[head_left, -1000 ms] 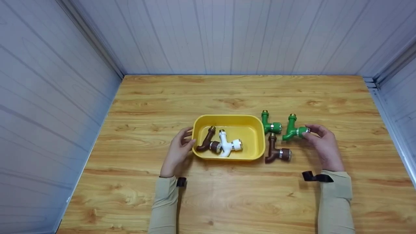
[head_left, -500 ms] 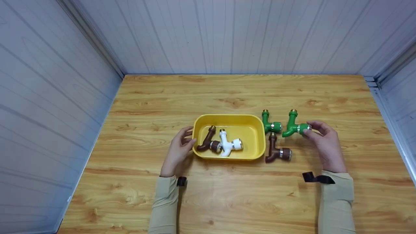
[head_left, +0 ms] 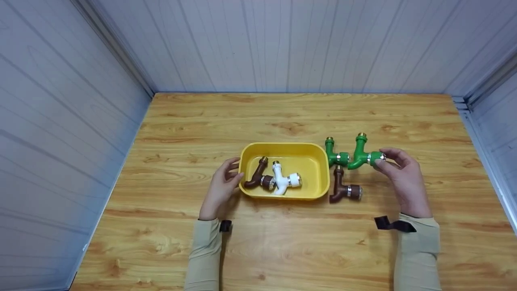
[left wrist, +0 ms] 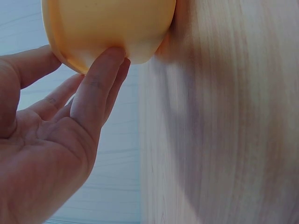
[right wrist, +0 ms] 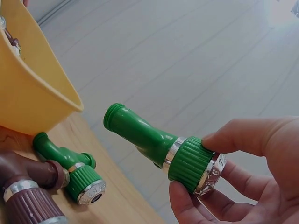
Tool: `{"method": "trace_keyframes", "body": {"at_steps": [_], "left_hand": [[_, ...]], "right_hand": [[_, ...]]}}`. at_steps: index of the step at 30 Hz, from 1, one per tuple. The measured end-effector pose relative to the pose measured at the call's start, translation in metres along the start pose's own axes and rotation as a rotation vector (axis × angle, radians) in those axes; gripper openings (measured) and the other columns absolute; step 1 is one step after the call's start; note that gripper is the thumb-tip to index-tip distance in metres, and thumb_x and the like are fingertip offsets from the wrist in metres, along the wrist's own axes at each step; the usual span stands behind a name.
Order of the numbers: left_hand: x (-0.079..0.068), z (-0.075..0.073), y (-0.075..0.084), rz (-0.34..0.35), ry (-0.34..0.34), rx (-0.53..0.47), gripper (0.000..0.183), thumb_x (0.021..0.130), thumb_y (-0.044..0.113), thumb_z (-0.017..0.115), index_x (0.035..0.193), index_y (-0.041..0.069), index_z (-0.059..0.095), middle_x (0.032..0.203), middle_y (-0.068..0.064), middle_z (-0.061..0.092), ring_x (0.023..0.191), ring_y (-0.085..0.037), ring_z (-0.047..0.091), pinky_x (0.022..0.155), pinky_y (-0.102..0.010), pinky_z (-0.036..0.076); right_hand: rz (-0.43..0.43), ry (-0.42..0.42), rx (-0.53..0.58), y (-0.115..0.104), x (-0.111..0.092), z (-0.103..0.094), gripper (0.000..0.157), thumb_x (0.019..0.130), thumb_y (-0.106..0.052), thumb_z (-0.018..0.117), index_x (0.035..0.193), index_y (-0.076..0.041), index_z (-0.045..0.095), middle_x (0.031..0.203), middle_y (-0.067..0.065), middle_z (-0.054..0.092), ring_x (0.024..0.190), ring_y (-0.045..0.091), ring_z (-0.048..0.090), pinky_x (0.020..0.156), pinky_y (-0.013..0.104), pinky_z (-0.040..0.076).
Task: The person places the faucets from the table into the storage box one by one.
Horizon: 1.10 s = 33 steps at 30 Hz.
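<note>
And here's the right hand (head_left: 404,178) with a fine pinch, thumb and fingers closed on the ribbed handle (right wrist: 190,158) of a green tap (head_left: 359,152), which hangs off to that hand's left, looking raised clear of the table (head_left: 282,250). Good spot to hold, but a smooth body like that could roll, so a firm, even squeeze across the ribs seems wise; let the handle twist and the spout swings. And it's tight in there! A second green tap (head_left: 330,147) sits just left of the held one, an outer brown tap (head_left: 338,188) left of the hand and nearer the person, so height looks like the safe play before any sideways travel. Over to the left hand (head_left: 221,188): fingers rather straight, laid against the near end of a yellow tub (head_left: 313,152), touching rather than wrapped round, a sensible brace if kept light. Inside the tub, an inner brown tap (head_left: 256,178) lies closest to those left fingers, with a white tap (head_left: 280,182) right beside it, farther from them; whether those two touch, I can't quite tell.
</note>
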State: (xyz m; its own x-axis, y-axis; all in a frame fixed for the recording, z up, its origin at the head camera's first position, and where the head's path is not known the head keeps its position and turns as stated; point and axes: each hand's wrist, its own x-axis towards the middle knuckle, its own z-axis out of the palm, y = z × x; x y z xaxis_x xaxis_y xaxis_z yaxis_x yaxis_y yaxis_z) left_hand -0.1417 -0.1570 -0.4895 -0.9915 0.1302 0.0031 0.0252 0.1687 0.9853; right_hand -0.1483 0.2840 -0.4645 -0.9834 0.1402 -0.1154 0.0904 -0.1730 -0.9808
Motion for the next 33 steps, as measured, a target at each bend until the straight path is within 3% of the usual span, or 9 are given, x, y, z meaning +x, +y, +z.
{"method": "trace_keyframes", "body": {"at_steps": [6, 14, 33], "left_hand": [[0.0, -0.001, 0.0, 0.009, -0.023, -0.017, 0.046, 0.092, -0.005, 0.058, 0.135, -0.012, 0.042, 0.126, -0.037, 0.048, 0.108, -0.051, 0.053, 0.091, -0.043, 0.049], [0.0, -0.001, 0.0, 0.025, -0.015, -0.008, 0.045, 0.092, -0.006, 0.058, 0.134, -0.012, 0.042, 0.125, -0.037, 0.049, 0.107, -0.049, 0.054, 0.092, -0.045, 0.048], [0.001, -0.001, -0.004, 0.022, -0.008, -0.024, 0.046, 0.092, -0.005, 0.058, 0.134, -0.012, 0.042, 0.125, -0.037, 0.049, 0.106, -0.051, 0.054, 0.088, -0.038, 0.051]], "right_hand": [[-0.048, -0.027, 0.046, -0.003, -0.005, 0.004, 0.041, 0.084, 0.0, 0.071, 0.119, 0.01, 0.053, 0.113, 0.011, 0.052, 0.092, 0.017, 0.063, 0.081, 0.026, 0.053], [-0.072, -0.064, 0.045, -0.005, -0.008, 0.011, 0.039, 0.085, 0.0, 0.07, 0.118, 0.012, 0.053, 0.111, 0.012, 0.054, 0.091, 0.018, 0.064, 0.08, 0.027, 0.054], [-0.073, -0.129, -0.03, -0.003, -0.012, 0.037, 0.042, 0.085, -0.001, 0.07, 0.12, 0.014, 0.05, 0.112, 0.013, 0.053, 0.091, 0.018, 0.063, 0.082, 0.028, 0.053]]}}
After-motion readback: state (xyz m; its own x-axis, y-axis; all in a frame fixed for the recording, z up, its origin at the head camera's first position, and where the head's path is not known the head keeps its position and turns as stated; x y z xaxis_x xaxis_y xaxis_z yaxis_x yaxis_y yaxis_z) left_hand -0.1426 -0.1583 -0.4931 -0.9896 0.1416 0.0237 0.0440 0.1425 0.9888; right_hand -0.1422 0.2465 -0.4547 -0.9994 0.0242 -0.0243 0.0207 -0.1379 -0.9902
